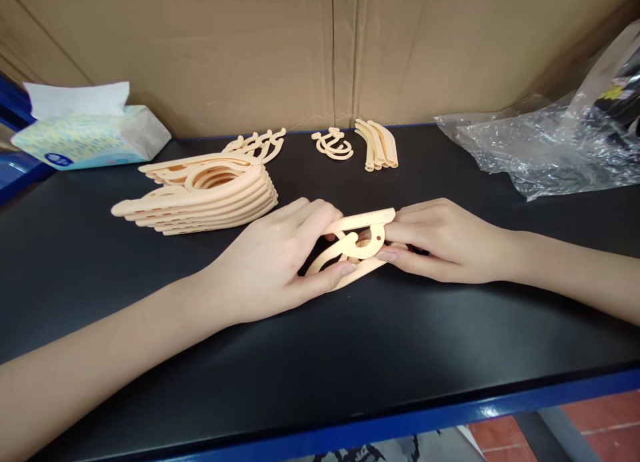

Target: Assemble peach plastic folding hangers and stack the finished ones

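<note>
A cream plastic folding hanger (367,249) is between my hands, just above the black table, its arms folded and its curved hook lying between them. Fingers and thumb of my left hand (295,255) close on its left end. At the right end, my right hand (435,242) pinches it, thumb in front and fingers behind. Parts of the hanger are hidden by the fingers. To the left of it lies a stack of folded hangers (215,189) of the same colour.
Loose hooks (260,145) lie behind the stack, with more hooks (333,144) and several hanger arms (377,144) at the back. A tissue pack (90,135) sits at back left; crinkled clear plastic (545,142) lies at right. Cardboard (240,55) stands behind the black table (400,355).
</note>
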Demonstrator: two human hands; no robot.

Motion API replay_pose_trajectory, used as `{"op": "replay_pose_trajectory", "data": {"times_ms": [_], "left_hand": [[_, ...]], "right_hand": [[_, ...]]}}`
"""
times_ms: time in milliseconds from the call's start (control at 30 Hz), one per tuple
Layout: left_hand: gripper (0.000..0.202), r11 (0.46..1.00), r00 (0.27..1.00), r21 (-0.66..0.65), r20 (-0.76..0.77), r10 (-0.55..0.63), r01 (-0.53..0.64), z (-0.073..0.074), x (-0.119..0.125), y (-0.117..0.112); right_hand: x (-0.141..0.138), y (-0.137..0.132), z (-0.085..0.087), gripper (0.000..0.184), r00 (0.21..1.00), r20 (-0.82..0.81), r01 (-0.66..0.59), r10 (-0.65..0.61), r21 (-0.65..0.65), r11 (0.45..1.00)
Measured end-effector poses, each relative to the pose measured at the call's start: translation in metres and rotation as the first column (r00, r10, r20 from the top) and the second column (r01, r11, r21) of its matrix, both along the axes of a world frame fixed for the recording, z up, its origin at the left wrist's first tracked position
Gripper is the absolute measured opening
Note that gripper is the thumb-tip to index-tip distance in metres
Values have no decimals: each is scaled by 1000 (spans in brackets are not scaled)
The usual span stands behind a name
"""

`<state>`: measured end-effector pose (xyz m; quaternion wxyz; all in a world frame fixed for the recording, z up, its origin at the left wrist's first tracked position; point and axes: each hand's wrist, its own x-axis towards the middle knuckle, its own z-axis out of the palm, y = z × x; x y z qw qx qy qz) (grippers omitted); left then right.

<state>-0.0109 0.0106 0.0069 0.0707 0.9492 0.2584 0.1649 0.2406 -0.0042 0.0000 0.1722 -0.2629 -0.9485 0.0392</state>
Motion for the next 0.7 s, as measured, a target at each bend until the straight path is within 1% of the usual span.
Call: {"op": "replay_pose_trajectory", "data": {"times_ms": [700], "left_hand": [[30,999,1000,-30,0,13,-13,3,1,0]], "right_hand": [[-1,0,1,32,1000,-6,-4,4,1,1000]]}}
